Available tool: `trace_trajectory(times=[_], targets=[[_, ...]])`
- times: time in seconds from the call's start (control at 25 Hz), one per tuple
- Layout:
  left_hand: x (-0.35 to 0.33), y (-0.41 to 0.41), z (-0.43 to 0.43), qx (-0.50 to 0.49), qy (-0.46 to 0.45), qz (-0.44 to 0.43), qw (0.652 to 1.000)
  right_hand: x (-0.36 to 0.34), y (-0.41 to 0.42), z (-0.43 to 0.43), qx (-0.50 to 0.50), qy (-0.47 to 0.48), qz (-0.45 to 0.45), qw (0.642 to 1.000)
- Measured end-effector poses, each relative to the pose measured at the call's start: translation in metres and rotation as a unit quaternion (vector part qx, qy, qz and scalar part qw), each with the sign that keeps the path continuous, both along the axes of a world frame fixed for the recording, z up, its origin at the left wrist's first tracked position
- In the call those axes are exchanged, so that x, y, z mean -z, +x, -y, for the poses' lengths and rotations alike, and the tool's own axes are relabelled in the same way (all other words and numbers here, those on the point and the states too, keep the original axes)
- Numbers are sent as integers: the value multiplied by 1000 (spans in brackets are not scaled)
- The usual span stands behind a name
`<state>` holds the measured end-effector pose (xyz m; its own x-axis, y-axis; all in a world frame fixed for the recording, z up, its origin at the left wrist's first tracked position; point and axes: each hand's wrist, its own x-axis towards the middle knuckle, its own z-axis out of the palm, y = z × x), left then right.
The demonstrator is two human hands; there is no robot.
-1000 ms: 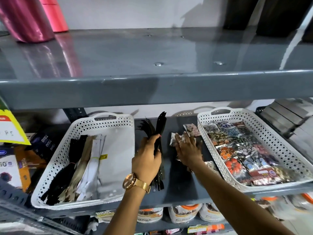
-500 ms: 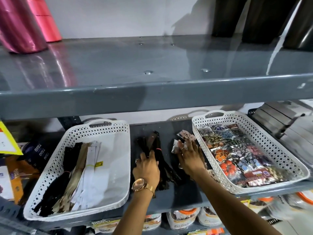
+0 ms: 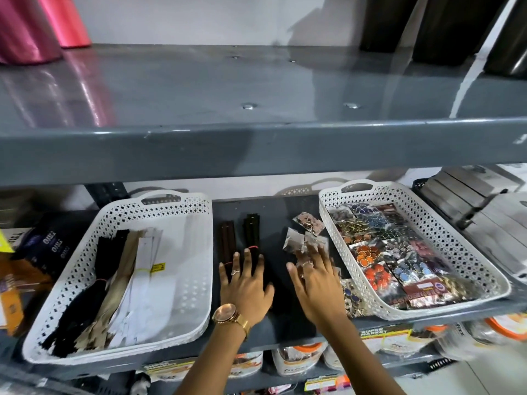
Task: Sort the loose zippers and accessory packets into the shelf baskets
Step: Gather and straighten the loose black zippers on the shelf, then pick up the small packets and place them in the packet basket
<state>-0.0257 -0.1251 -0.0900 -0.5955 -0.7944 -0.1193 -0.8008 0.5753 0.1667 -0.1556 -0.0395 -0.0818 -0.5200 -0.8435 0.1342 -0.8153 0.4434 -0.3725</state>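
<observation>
Two bundles of dark zippers (image 3: 238,238) lie side by side on the grey shelf (image 3: 285,326) between two white baskets. My left hand (image 3: 245,283), wearing a gold watch, rests flat on their near ends with fingers spread. My right hand (image 3: 313,280) lies flat and open over several small accessory packets (image 3: 306,238) beside the right basket (image 3: 456,252), which is filled with colourful packets. The left basket (image 3: 185,266) holds black, tan and white zippers along its left side.
An upper grey shelf (image 3: 256,138) overhangs close above, with pink rolls (image 3: 37,27) at its left and dark rolls at its right. Dark packages (image 3: 54,246) sit left of the left basket. Grey boxes (image 3: 484,212) stand at the far right. Jars fill the shelf below.
My left hand has laid the black zipper bundle down flat on the shelf and let go of it. Both hands now lie open, palms down.
</observation>
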Motion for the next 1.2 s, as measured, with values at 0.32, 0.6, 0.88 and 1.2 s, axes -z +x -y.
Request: trace_trajectory(times=[0.32,0.6,0.88,1.2], targets=[[-27,-29,12,22,-48,-122,991,8,14,-87,85,68,40,993],[-17,-153,70,168,87,-62,980,13,20,-61,58,70,30,995],[13,-130,32,162,39,-126,978,9,1,-40,46,60,91,993],[4,-123,13,104,37,-221,969,1,-3,-48,22,16,120,992]])
